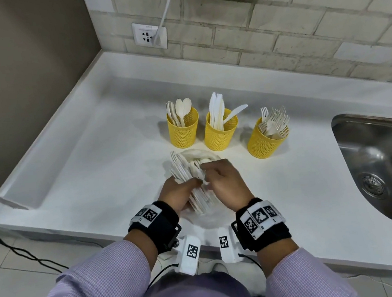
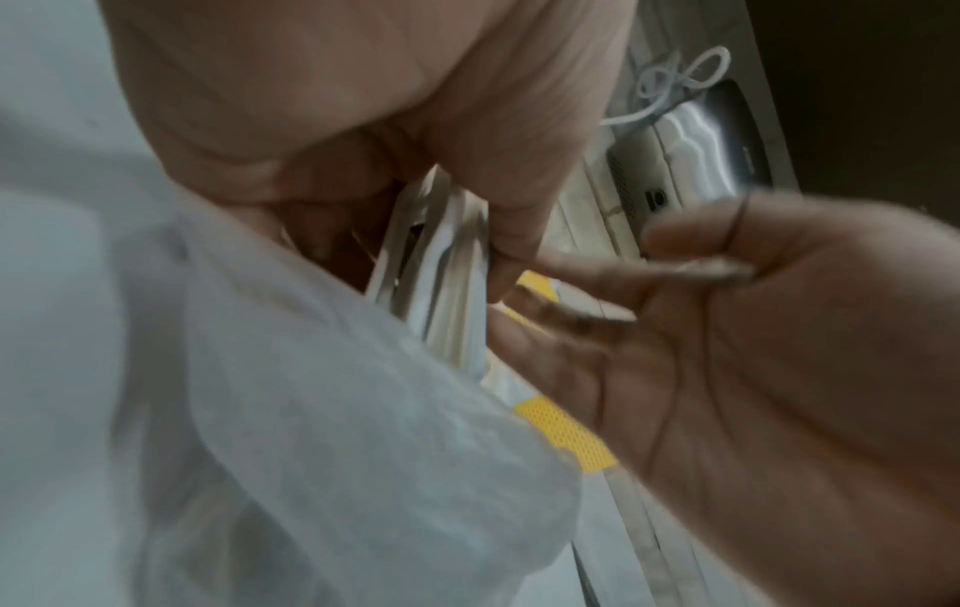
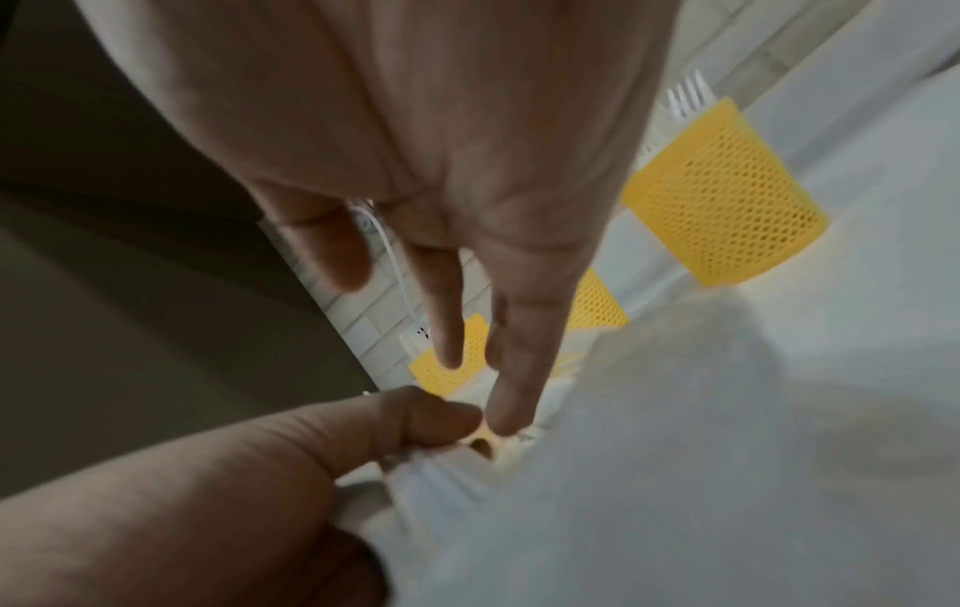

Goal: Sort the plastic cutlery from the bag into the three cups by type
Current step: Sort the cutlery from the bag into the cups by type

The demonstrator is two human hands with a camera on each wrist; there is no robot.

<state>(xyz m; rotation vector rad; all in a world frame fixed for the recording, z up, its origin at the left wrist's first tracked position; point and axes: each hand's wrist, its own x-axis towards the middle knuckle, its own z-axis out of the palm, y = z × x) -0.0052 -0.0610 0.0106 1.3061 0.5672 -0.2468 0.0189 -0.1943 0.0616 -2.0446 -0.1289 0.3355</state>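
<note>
Three cups in a row on the table (image 1: 94, 159), sink at right.
Spoon cup (image 1: 183, 131) left, knife cup (image 1: 221, 132) middle, fork cup (image 1: 266, 141) right; bag (image 1: 198, 157) before them; sink (image 1: 382, 160) far right.

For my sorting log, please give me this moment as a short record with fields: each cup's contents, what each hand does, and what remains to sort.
left cup: yellow mesh cup holding white plastic spoons
middle cup: yellow mesh cup, white plastic knives
right cup: yellow mesh cup, white plastic forks
left hand: grips a bundle of white cutlery
right hand: fingers reach to the bundle; grip unclear
bag: thin white plastic bag around the bundle
surface: white countertop
remaining: the held bundle, unsorted
</note>
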